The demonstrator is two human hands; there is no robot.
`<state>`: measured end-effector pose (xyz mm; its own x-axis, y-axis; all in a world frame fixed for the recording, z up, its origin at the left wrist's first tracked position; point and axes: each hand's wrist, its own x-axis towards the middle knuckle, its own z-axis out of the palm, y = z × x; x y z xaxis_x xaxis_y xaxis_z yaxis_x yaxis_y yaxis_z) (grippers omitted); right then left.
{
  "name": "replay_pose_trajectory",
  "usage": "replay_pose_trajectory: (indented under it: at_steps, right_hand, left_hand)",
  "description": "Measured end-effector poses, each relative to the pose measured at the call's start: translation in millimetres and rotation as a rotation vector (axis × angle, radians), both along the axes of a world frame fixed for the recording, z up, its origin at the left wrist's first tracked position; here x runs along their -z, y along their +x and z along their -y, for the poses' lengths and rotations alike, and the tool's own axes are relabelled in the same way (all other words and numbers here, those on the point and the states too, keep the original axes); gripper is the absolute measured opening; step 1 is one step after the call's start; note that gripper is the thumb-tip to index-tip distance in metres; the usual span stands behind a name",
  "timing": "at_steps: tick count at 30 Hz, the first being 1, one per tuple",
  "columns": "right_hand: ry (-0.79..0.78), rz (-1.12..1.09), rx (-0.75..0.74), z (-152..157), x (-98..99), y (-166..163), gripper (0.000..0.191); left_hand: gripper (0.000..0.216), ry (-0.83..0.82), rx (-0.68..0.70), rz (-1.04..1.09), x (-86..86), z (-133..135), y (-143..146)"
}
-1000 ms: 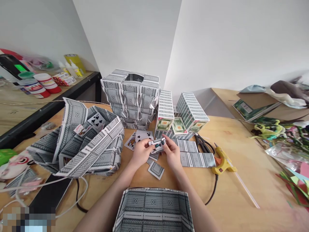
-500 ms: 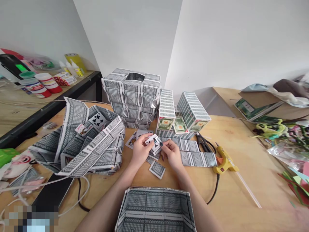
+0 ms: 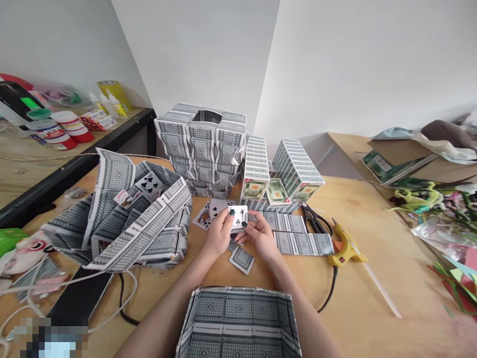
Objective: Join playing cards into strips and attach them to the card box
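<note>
Over the middle of the wooden table (image 3: 372, 209), my left hand (image 3: 218, 233) and my right hand (image 3: 258, 234) together pinch one small folded playing card (image 3: 238, 217), its clubs face turned up. Both hands are closed on its edges. Under them lie a folded card with a grey patterned back (image 3: 242, 259) and two face-up cards (image 3: 210, 213). A row of joined folded cards (image 3: 298, 236) stretches to the right of my right hand. An open box made of grey-backed cards (image 3: 238, 323) sits between my forearms at the near edge.
A collapsed card structure (image 3: 126, 219) lies left, a tall card-built box (image 3: 203, 144) behind, and stacked card packs (image 3: 279, 171) beside it. Black scissors (image 3: 315, 221) and a yellow glue gun (image 3: 345, 248) with its cord lie right. Craft scraps (image 3: 443, 209) crowd the far right; cables (image 3: 112, 298) run at left.
The card has been turned in my fingers from a thin folded strip to show its clubs face. Both hands stayed over the same spot.
</note>
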<state>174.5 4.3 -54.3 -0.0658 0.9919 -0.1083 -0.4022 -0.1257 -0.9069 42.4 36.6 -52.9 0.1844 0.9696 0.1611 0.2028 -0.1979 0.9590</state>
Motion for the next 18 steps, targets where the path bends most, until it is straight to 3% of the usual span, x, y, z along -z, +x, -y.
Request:
replay_pose_trajectory:
  at_steps: [4, 10, 18]
  right_hand:
    - [-0.001, 0.059, -0.023, -0.2, -1.8, 0.6, 0.049]
    - [-0.049, 0.047, -0.046, -1.4, 2.1, -1.1, 0.028]
    - [-0.052, -0.001, -0.086, 0.7, 5.6, -1.5, 0.029]
  left_hand:
    - [0.022, 0.02, 0.016, -0.058, 2.1, -0.3, -0.5]
    - [0.019, 0.061, -0.015, -0.142, 6.2, -1.9, 0.6]
    - [0.019, 0.082, -0.028, -0.16, -1.4, 2.6, 1.5]
